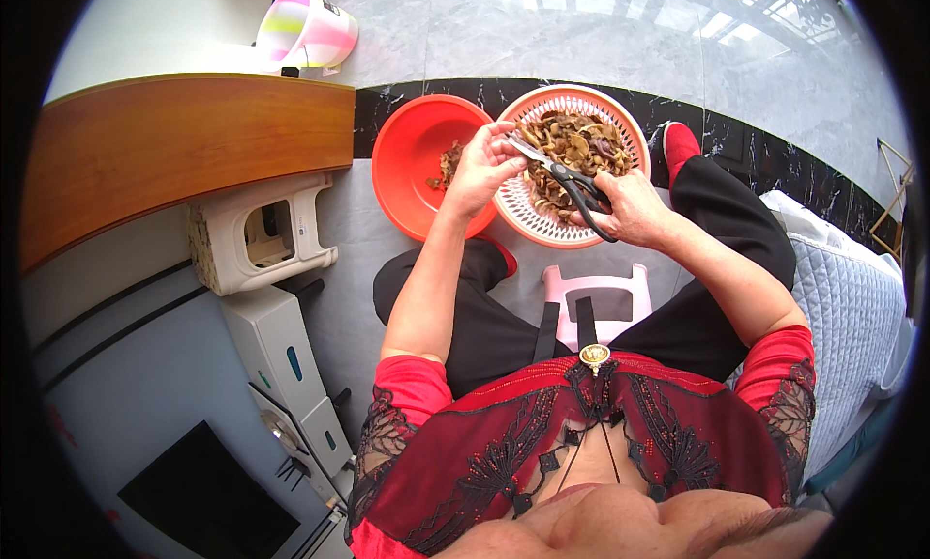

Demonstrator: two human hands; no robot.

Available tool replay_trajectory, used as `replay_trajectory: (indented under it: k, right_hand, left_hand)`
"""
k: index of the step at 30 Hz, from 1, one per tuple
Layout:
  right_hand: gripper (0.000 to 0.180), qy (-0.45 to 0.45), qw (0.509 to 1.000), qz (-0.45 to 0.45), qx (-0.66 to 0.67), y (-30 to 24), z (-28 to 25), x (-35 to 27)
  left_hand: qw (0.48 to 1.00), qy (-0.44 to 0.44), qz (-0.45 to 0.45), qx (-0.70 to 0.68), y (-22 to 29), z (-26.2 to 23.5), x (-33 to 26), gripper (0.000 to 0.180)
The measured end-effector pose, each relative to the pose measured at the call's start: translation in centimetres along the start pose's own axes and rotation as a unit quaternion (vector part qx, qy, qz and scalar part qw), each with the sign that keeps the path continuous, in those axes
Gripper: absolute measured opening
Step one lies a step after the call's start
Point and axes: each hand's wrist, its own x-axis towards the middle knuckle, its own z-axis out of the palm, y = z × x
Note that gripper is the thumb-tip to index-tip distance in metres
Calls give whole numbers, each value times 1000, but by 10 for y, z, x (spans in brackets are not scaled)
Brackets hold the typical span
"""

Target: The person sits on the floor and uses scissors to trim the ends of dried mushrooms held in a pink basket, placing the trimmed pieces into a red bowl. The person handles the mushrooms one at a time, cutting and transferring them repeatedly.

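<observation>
- I see the right hand at upper centre-right, its fingers wrapped round the black handles of the scissors, whose blades point to the upper left.
- I have the left hand just left of it, fingers curled toward the thumb beside the blade tips; I cannot tell whether they pinch a small piece there.
- Below the scissors, at upper centre, brown mushroom-like pieces lie heaped in the round colander, which has a pinkish-orange rim and white slotted walls.
- Just left of that I make out the red basin, with a few brown scraps inside, partly behind the left hand.
- Between the person's knees, at centre, I get a pink stool.
- At the right, a red shoe stands near the colander, and a pale quilted cover hangs lower down.
- Toward the upper left I see a multicoloured bucket, and below it a brown wooden surface.
</observation>
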Motion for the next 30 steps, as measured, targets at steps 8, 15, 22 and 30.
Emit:
replay_trajectory:
  k: [8, 15, 22, 30]
  right_hand:
    - [69, -37, 992, 112, 49, 0, 0, -2]
    - [66, -39, 978, 139, 151, 10, -2, 6]
    - [65, -57, 975, 140, 163, 16, 1, 13]
    - [68, -63, 978, 117, 159, 17, 5, 16]
  left_hand:
    - [981, -64, -67, -172, -23, -11, 6, 46]
    - [927, -58, -82, -362, -30, -11, 7, 33]
    - [967, 32, -66, -243, -38, -25, 10, 24]
    - [976, 106, -83, -170, -47, -40, 7, 21]
